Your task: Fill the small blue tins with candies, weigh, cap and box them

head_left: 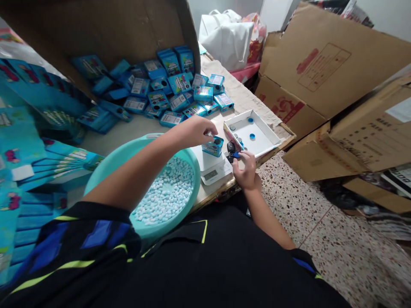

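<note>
My left hand (204,129) hangs over a small blue box (213,146) with a dark round opening on top. Its fingers are pinched, with a small white candy at the tips. The box stands on a white digital scale (214,172). Under my left forearm sits a turquoise basin (190,188) holding many white and pale blue candies (167,192). My right hand (245,169) rests at the table edge, fingers loosely bent and apart, close to a blue piece (236,155) and a black key fob (230,147). The fingertips' contact with the blue piece is unclear.
A shallow white box lid (269,136) holds several blue round caps (252,136). Behind, many small blue boxes (180,83) are heaped before a tilted carton (128,25). Blue printed packaging (25,145) stacks up at left. Large cardboard boxes (327,64) stand at right.
</note>
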Demonstrator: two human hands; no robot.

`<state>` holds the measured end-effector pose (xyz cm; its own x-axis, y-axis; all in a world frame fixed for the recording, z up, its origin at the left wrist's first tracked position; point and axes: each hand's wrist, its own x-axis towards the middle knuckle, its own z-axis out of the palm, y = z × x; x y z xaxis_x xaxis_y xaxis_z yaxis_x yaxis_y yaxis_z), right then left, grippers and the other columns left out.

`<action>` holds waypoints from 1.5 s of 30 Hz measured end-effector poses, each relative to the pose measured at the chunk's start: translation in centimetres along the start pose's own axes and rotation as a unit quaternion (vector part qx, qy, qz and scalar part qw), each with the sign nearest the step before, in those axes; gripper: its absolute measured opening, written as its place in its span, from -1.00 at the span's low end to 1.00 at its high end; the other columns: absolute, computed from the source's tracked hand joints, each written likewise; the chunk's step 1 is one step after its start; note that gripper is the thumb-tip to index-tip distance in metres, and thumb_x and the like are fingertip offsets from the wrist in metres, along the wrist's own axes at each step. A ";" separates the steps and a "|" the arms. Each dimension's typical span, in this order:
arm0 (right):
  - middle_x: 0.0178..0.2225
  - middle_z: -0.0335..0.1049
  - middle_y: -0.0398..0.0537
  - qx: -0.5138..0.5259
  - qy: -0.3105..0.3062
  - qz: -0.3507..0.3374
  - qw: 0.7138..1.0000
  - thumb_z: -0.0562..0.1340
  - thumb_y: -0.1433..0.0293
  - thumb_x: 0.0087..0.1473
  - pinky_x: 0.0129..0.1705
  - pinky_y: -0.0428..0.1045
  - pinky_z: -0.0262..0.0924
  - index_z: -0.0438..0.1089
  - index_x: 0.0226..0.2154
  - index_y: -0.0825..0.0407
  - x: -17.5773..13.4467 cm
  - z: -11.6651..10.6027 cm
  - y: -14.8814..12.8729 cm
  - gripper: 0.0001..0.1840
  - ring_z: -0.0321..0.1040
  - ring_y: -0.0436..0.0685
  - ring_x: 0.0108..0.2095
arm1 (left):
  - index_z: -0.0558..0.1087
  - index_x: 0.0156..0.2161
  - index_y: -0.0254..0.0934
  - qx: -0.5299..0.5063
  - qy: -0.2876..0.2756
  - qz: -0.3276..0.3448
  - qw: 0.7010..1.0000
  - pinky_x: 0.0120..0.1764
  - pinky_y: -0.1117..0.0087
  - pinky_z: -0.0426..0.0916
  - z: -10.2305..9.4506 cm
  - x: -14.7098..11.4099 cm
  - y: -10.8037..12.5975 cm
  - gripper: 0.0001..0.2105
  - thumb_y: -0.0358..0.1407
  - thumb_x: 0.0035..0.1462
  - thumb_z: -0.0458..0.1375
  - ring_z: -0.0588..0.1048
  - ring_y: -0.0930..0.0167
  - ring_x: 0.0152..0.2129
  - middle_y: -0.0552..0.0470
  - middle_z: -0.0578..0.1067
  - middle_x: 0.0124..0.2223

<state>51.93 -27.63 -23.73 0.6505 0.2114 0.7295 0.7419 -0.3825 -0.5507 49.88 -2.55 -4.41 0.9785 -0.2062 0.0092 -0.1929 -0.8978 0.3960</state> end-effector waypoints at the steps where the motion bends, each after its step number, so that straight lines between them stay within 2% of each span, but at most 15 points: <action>1: -0.03 0.46 0.15 0.001 0.000 -0.001 1.000 0.26 0.39 0.24 0.13 0.32 0.47 0.42 -0.01 0.00 0.0 0.0 0.0 -0.74 0.45 0.27 0.06 | 0.69 -0.10 -0.29 0.007 -0.006 -0.002 1.000 -0.26 0.37 0.31 0.0 0.1 0.1 -0.72 -0.32 0.14 0.20 0.48 0.41 -0.43 -0.03 0.60 -0.36; 7: -0.03 0.45 0.13 0.005 -0.022 -0.013 1.000 0.26 0.38 0.25 0.16 0.31 0.45 0.43 -0.05 0.01 0.0 -0.3 0.0 -0.78 0.45 0.26 0.06 | 0.68 -0.13 -0.26 0.035 -0.073 0.019 0.997 -0.24 0.38 0.29 -0.4 0.4 0.9 -0.73 -0.34 0.10 0.19 0.48 0.41 -0.40 0.00 0.59 -0.35; 13: -0.04 0.43 0.10 -0.019 -0.026 -0.003 0.999 0.23 0.36 0.27 0.15 0.26 0.48 0.42 -0.11 -0.02 0.1 -0.5 -0.1 -0.86 0.46 0.22 0.05 | 0.70 -0.20 -0.26 -0.001 -0.036 0.025 0.999 -0.19 0.33 0.31 0.4 1.2 0.2 -0.77 -0.28 0.11 0.22 0.49 0.37 -0.37 -0.02 0.55 -0.40; 19: -0.04 0.42 0.10 -0.022 -0.052 0.033 0.998 0.22 0.32 0.26 0.19 0.30 0.44 0.42 -0.13 -0.02 0.0 -0.5 -0.1 -0.86 0.45 0.24 0.06 | 0.71 -0.25 -0.26 -0.054 -0.004 0.087 0.995 -0.17 0.35 0.37 1.1 1.9 -0.4 -0.78 -0.25 0.09 0.24 0.49 0.38 -0.33 -0.08 0.57 -0.29; 26: -0.05 0.44 0.11 -0.002 -0.010 -0.009 1.000 0.25 0.37 0.26 0.15 0.26 0.46 0.44 -0.12 0.00 0.1 -0.4 -0.1 -0.86 0.45 0.23 0.04 | 0.70 -0.18 -0.26 -0.041 -0.002 0.072 0.997 -0.23 0.35 0.35 0.6 1.3 0.5 -0.76 -0.23 0.13 0.23 0.49 0.39 -0.38 -0.06 0.59 -0.34; 29: -0.06 0.44 0.11 0.001 -0.011 -0.003 1.000 0.25 0.36 0.27 0.14 0.27 0.46 0.44 -0.12 0.01 0.1 -0.4 -0.1 -0.86 0.45 0.23 0.03 | 0.69 -0.15 -0.28 -0.033 0.002 0.055 0.998 -0.23 0.34 0.34 0.5 1.0 0.8 -0.75 -0.24 0.13 0.23 0.50 0.39 -0.38 -0.04 0.58 -0.37; 34: -0.04 0.42 0.11 -0.005 -0.043 0.045 0.998 0.22 0.32 0.25 0.20 0.32 0.42 0.44 -0.14 -0.02 0.0 -0.3 0.0 -0.85 0.43 0.26 0.06 | 0.70 -0.16 -0.27 -0.057 -0.002 0.061 0.997 -0.21 0.34 0.36 0.7 1.0 0.7 -0.75 -0.23 0.16 0.24 0.53 0.38 -0.34 -0.08 0.62 -0.28; 39: -0.05 0.41 0.09 -0.001 -0.029 0.026 0.999 0.22 0.34 0.26 0.19 0.30 0.44 0.42 -0.13 -0.03 0.0 -0.3 0.0 -0.87 0.44 0.25 0.05 | 0.71 -0.21 -0.29 -0.061 0.009 0.079 0.995 -0.18 0.38 0.39 1.1 1.3 0.6 -0.78 -0.25 0.12 0.26 0.52 0.38 -0.27 -0.11 0.58 -0.21; 42: -0.05 0.40 0.07 -0.014 -0.029 0.023 0.999 0.22 0.34 0.27 0.18 0.29 0.46 0.40 -0.13 -0.05 0.0 -0.3 0.0 -0.88 0.45 0.24 0.04 | 0.72 -0.22 -0.29 -0.031 0.006 0.057 0.998 -0.16 0.36 0.38 0.5 0.8 0.8 -0.80 -0.28 0.12 0.27 0.51 0.37 -0.26 -0.10 0.56 -0.24; 45: -0.03 0.39 0.06 -0.008 -0.035 0.027 0.999 0.22 0.36 0.27 0.19 0.29 0.45 0.39 -0.11 -0.06 0.0 -0.4 0.0 -0.87 0.44 0.23 0.05 | 0.72 -0.21 -0.30 -0.007 0.014 0.041 0.999 -0.14 0.35 0.37 -0.9 -1.1 0.8 -0.80 -0.28 0.15 0.27 0.49 0.39 -0.28 -0.10 0.57 -0.24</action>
<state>51.89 -28.05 -23.57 0.6994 0.2533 0.6684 0.7035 -0.4092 -0.5811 48.73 -2.71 -3.27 0.9610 -0.2681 0.0681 -0.2722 -0.8728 0.4050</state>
